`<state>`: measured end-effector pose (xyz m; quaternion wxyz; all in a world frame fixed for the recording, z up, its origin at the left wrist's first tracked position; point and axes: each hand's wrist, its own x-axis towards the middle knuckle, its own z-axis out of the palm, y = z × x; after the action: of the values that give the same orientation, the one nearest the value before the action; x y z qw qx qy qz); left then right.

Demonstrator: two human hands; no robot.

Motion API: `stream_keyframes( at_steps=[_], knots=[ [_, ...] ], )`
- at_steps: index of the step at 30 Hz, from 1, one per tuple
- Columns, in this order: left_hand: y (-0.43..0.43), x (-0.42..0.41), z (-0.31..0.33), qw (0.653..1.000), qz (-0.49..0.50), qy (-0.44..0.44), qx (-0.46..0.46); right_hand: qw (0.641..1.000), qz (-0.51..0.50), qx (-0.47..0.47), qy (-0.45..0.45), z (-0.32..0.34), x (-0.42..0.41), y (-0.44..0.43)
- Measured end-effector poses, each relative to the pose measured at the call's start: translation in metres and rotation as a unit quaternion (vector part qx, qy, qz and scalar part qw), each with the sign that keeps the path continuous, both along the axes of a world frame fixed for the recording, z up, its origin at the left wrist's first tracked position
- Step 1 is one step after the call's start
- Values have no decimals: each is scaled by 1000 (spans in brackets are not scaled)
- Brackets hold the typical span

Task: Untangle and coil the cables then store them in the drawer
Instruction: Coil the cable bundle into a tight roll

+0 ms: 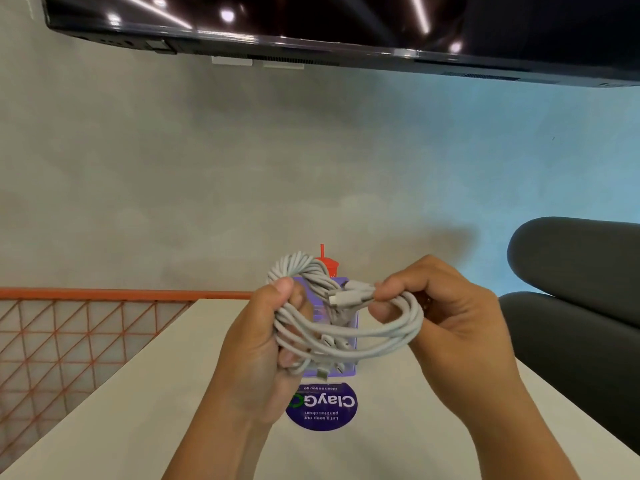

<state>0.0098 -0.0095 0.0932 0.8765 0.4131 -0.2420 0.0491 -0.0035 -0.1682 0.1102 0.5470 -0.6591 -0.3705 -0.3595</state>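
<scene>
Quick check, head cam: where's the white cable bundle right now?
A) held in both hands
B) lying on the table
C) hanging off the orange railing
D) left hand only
A: the left hand grips the loops of the white cable bundle while the right hand pinches its strands near the connectors, all held up above the white table.

cables (298,266): smooth matt white plastic | counter (138,410): smooth, matt, pale | screen (311,15), top of frame: shiny black | rail (104,292), left: orange painted metal | chair (571,254), right: dark matt cloth
</scene>
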Motion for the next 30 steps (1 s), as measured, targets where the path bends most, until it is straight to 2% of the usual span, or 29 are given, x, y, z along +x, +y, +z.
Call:
stream_keyframes(
  at_steps=[5,9,16,21,25,27,30],
  knots=[
    [-8,-4,1,1000,-3,-15,16,998,61,28,3,-1,2,-2],
    [-11,-3,-1,999,0,-26,29,996,70,48,3,-2,5,-2],
    [-3,-3,0,997,-56,-54,21,997,-22,-69,-31,-6,12,-1],
    [-3,-5,-1,993,-92,-60,33,990,-44,-122,-61,-7,12,-3],
    [-6,-4,-2,993,-101,-44,35,959,-157,-204,-116,-5,9,-1],
    [-4,-3,-3,992,-114,-43,24,970,-135,-195,-54,-9,10,4],
    [-4,1,-5,972,-224,-65,-40,988,20,-143,49,-14,15,4]
  ],
)
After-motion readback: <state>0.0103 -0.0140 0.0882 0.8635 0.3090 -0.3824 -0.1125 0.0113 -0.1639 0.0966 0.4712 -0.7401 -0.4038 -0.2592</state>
